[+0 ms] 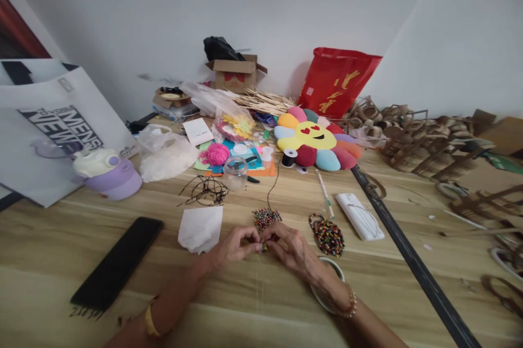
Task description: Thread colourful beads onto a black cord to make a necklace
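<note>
My left hand (235, 244) is closed, thumb and forefinger pinched on what looks like a thin pale thread (258, 285) that trails toward me. Close against it, my right hand (292, 247) pinches too, but its fingertips hide what is between them. A few small colored beads (264, 248) show just under the fingertips; whether they are strung I cannot tell. Right beyond the hands lies a loose pile of beads (266, 218). Dark cord (271, 190) runs from a black spool (289, 158) to that pile. A coiled beaded strand (328, 236) rests right of my right hand.
Partly under my right wrist sits a round white-rimmed dish (334, 265). Leftward are white paper (200, 230), tangled black cords (204, 190) and a black phone-like slab (118, 262). A clear jar (236, 174), flower plush (314, 141), white power strip (359, 216) and woven baskets (429, 144) stand farther off.
</note>
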